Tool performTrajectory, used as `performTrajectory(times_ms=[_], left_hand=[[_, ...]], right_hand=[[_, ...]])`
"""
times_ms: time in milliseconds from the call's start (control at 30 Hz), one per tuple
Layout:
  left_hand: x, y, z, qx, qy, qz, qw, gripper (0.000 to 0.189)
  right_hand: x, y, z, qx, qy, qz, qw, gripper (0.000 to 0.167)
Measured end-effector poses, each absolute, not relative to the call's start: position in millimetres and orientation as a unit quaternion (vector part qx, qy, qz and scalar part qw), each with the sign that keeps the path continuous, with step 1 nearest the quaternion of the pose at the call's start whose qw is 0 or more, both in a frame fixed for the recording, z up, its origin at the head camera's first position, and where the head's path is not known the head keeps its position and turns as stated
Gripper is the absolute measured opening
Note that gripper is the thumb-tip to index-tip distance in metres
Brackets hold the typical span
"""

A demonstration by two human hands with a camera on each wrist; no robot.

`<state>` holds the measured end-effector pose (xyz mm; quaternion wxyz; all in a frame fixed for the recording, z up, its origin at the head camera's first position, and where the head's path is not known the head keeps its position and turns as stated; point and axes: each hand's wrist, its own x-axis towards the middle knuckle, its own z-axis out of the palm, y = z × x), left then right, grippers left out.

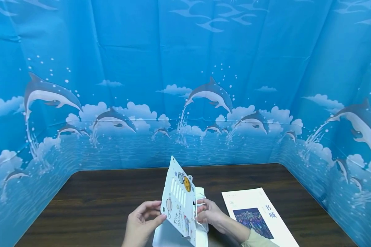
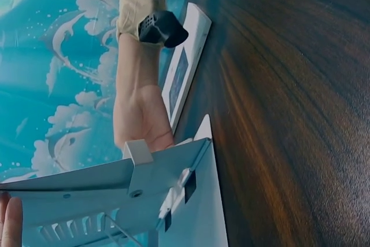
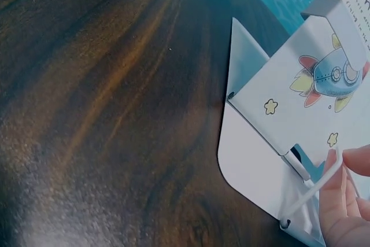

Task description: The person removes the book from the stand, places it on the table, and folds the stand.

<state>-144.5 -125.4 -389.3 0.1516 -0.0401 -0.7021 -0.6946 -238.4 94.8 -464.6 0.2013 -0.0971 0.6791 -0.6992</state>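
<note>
A white book stand with cartoon planets and the words "Tiny universe" stands at the table's front, its printed panel (image 1: 176, 192) tilted up from a flat white base (image 1: 164, 236). My left hand (image 1: 143, 219) pinches the panel's left edge, thumb on the printed face; in the left wrist view only its fingertips (image 2: 10, 224) show, beside the panel's back (image 2: 75, 201). At the lower right edge, my right hand (image 1: 211, 214) pinches a thin white arm (image 3: 312, 194) of the stand between thumb and fingers. A folded bracket (image 3: 341, 27) grips the panel's side edge.
A white book (image 1: 284, 219) with a dark colourful picture on its cover lies right of the stand, near my right forearm. The dark wooden table (image 1: 96, 202) ends at a blue dolphin-print curtain (image 1: 142, 85) around its back and sides.
</note>
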Motion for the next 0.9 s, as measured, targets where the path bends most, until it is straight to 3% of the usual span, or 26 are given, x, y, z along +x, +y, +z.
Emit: performTrajectory(times_ms=[533, 900], left_hand=[[-143, -115, -390, -0.031, -0.69, -0.709, 0.143, 0.039], [-142, -113, -385, 0.007, -0.7, -0.706, 0.103, 0.04]], right_hand=[[-242, 99, -460, -0.082, 0.691, -0.681, 0.228, 0.06], [-244, 100, -460, -0.088, 0.688, -0.681, 0.234, 0.058]])
